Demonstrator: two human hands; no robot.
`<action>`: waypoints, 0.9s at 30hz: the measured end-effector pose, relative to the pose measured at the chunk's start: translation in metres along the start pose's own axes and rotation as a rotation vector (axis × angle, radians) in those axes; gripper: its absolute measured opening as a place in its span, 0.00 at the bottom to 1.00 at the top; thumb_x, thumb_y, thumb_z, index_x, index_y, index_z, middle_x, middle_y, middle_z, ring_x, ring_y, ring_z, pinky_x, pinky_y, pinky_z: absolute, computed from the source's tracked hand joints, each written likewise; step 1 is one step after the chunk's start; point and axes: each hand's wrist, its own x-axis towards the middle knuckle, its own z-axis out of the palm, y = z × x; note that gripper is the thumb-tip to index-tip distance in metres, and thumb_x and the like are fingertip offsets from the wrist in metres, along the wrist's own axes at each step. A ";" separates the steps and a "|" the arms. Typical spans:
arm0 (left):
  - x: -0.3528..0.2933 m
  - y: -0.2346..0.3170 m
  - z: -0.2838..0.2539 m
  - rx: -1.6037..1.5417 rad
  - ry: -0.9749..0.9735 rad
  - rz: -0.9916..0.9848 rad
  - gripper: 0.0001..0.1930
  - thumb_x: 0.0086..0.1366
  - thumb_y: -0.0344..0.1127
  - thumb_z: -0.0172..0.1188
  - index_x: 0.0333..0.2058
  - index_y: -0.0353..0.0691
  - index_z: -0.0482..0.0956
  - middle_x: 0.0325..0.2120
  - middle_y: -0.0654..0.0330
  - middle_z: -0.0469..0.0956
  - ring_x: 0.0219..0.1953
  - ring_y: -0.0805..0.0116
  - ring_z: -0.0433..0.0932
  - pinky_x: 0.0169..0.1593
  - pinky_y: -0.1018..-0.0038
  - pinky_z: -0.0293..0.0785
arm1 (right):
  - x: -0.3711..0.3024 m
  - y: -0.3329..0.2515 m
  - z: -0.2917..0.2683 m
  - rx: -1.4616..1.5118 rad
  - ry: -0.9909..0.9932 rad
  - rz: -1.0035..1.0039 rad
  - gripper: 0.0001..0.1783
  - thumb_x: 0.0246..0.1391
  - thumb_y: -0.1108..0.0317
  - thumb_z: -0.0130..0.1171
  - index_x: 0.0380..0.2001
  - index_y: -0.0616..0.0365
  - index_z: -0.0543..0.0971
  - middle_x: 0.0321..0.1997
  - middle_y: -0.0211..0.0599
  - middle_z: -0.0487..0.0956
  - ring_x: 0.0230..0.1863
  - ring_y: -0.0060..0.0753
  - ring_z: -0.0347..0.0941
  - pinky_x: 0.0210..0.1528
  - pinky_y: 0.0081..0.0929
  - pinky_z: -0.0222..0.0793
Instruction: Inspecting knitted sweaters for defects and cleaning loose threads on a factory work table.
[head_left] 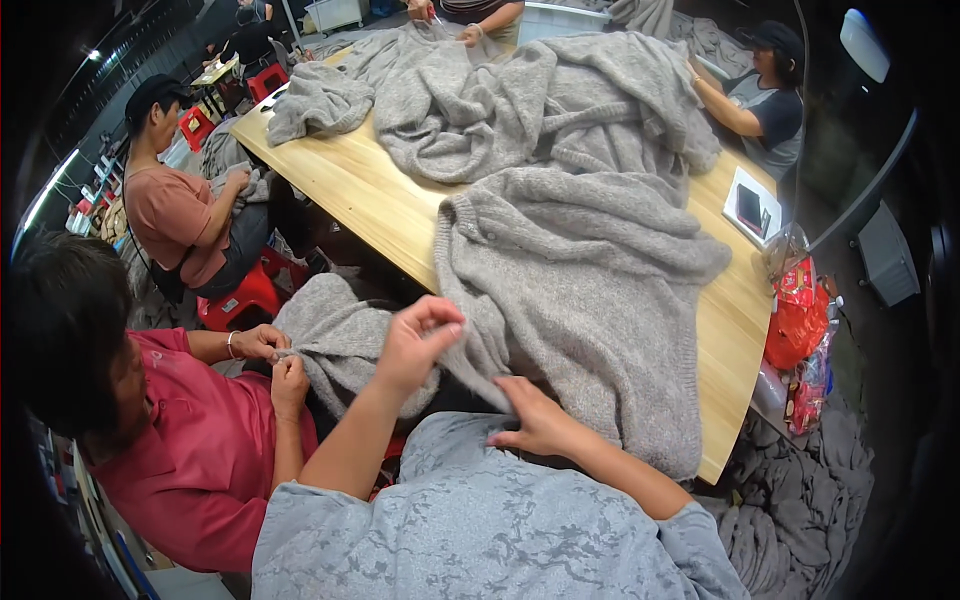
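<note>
A grey knit sweater [600, 290] lies over the near part of the table, with a ribbed band along its right edge. A narrow part of it hangs over the table's near left edge, towards my lap. My right hand [545, 420] grips the edge of this hanging part at the fingertips, its thumb below. Raised just left of the same part is my left hand [418, 345], with curled fingers and the thumb drawn in against them. Whatever lies in that pinch is too small to make out.
More grey knitwear [460, 110] is heaped across the wooden table [330, 185]. At my left, a person in a red shirt [210, 430] handles grey knit. Other people work around the table. A phone [748, 208], red plastic bags [797, 315] and a fabric pile [800, 500] are at right.
</note>
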 end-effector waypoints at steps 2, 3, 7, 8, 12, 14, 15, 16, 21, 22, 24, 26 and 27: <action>0.011 0.015 -0.004 -0.233 0.099 -0.069 0.08 0.56 0.19 0.58 0.36 0.33 0.79 0.39 0.62 0.77 0.40 0.75 0.73 0.47 0.79 0.69 | 0.006 -0.001 0.014 -0.024 -0.063 0.130 0.38 0.44 0.63 0.67 0.56 0.63 0.62 0.51 0.59 0.69 0.49 0.60 0.70 0.53 0.43 0.66; 0.014 0.021 -0.005 -0.267 0.113 -0.097 0.10 0.56 0.20 0.59 0.38 0.33 0.78 0.40 0.62 0.77 0.41 0.75 0.73 0.48 0.79 0.69 | 0.008 0.000 0.015 -0.030 -0.040 0.151 0.35 0.44 0.65 0.65 0.55 0.63 0.64 0.49 0.58 0.71 0.48 0.60 0.71 0.51 0.44 0.67; 0.011 0.029 -0.005 -0.255 -0.027 -0.120 0.17 0.54 0.20 0.61 0.44 0.33 0.75 0.42 0.61 0.76 0.43 0.73 0.74 0.50 0.78 0.69 | 0.005 0.001 -0.010 0.092 0.077 0.225 0.19 0.44 0.75 0.55 0.44 0.62 0.72 0.34 0.53 0.77 0.36 0.51 0.76 0.40 0.41 0.71; 0.006 0.028 -0.002 -0.227 -0.115 -0.099 0.18 0.54 0.20 0.62 0.45 0.33 0.75 0.42 0.61 0.76 0.43 0.73 0.73 0.50 0.77 0.69 | 0.002 0.000 -0.025 0.228 0.099 0.284 0.17 0.46 0.74 0.55 0.42 0.62 0.73 0.33 0.51 0.77 0.35 0.46 0.77 0.39 0.38 0.71; 0.005 0.020 0.012 0.819 -0.204 0.177 0.15 0.49 0.21 0.63 0.39 0.38 0.78 0.34 0.64 0.74 0.40 0.70 0.75 0.43 0.75 0.72 | -0.015 -0.020 -0.080 0.878 0.207 0.388 0.11 0.57 0.68 0.55 0.41 0.62 0.76 0.30 0.28 0.78 0.33 0.16 0.71 0.34 0.20 0.69; 0.015 0.021 0.014 0.567 -0.231 0.159 0.08 0.53 0.20 0.61 0.33 0.35 0.79 0.31 0.65 0.73 0.36 0.75 0.73 0.39 0.78 0.70 | -0.026 -0.035 -0.102 0.885 0.183 0.483 0.10 0.54 0.67 0.60 0.36 0.62 0.78 0.30 0.23 0.76 0.34 0.12 0.68 0.34 0.16 0.65; 0.022 0.024 0.011 0.402 -0.216 0.129 0.07 0.54 0.20 0.61 0.33 0.34 0.78 0.30 0.65 0.73 0.35 0.76 0.73 0.39 0.78 0.70 | -0.033 -0.040 -0.113 0.793 0.143 0.507 0.12 0.53 0.65 0.62 0.37 0.62 0.78 0.29 0.25 0.76 0.33 0.13 0.68 0.34 0.16 0.66; 0.029 0.028 0.007 0.233 -0.212 0.085 0.06 0.55 0.20 0.60 0.33 0.33 0.78 0.30 0.66 0.73 0.34 0.77 0.72 0.38 0.79 0.69 | -0.039 -0.043 -0.122 0.703 0.097 0.484 0.13 0.52 0.64 0.64 0.37 0.62 0.79 0.28 0.26 0.77 0.32 0.14 0.69 0.34 0.17 0.66; 0.053 0.054 -0.026 0.027 -0.035 0.312 0.06 0.65 0.33 0.57 0.34 0.35 0.76 0.32 0.63 0.76 0.36 0.75 0.74 0.43 0.79 0.70 | -0.091 -0.030 -0.127 0.323 -0.210 0.552 0.22 0.42 0.54 0.71 0.32 0.60 0.79 0.23 0.30 0.74 0.25 0.19 0.64 0.29 0.24 0.63; 0.054 0.058 -0.032 0.021 -0.020 0.339 0.07 0.66 0.34 0.55 0.34 0.36 0.76 0.33 0.62 0.77 0.36 0.74 0.75 0.42 0.78 0.71 | -0.106 -0.026 -0.125 0.259 -0.210 0.581 0.21 0.41 0.55 0.71 0.31 0.61 0.78 0.21 0.30 0.73 0.25 0.20 0.64 0.29 0.25 0.63; 0.056 0.060 -0.043 -0.196 0.089 0.297 0.07 0.68 0.34 0.52 0.36 0.37 0.75 0.32 0.62 0.78 0.34 0.73 0.78 0.41 0.76 0.75 | -0.139 -0.017 -0.134 0.162 -0.163 0.727 0.19 0.40 0.58 0.71 0.29 0.61 0.77 0.19 0.30 0.71 0.25 0.20 0.63 0.28 0.25 0.63; 0.058 0.058 -0.051 -0.323 0.251 0.274 0.07 0.68 0.35 0.52 0.37 0.38 0.75 0.32 0.63 0.79 0.34 0.73 0.79 0.41 0.75 0.76 | -0.172 -0.019 -0.150 0.169 -0.065 0.932 0.15 0.39 0.63 0.69 0.27 0.61 0.77 0.18 0.29 0.70 0.25 0.19 0.62 0.28 0.24 0.62; 0.060 0.055 -0.054 -0.379 0.264 0.275 0.07 0.68 0.35 0.52 0.38 0.38 0.75 0.33 0.62 0.80 0.35 0.73 0.79 0.41 0.75 0.76 | -0.188 -0.024 -0.166 0.134 -0.078 0.852 0.14 0.39 0.65 0.67 0.27 0.62 0.77 0.18 0.28 0.70 0.24 0.18 0.63 0.26 0.24 0.62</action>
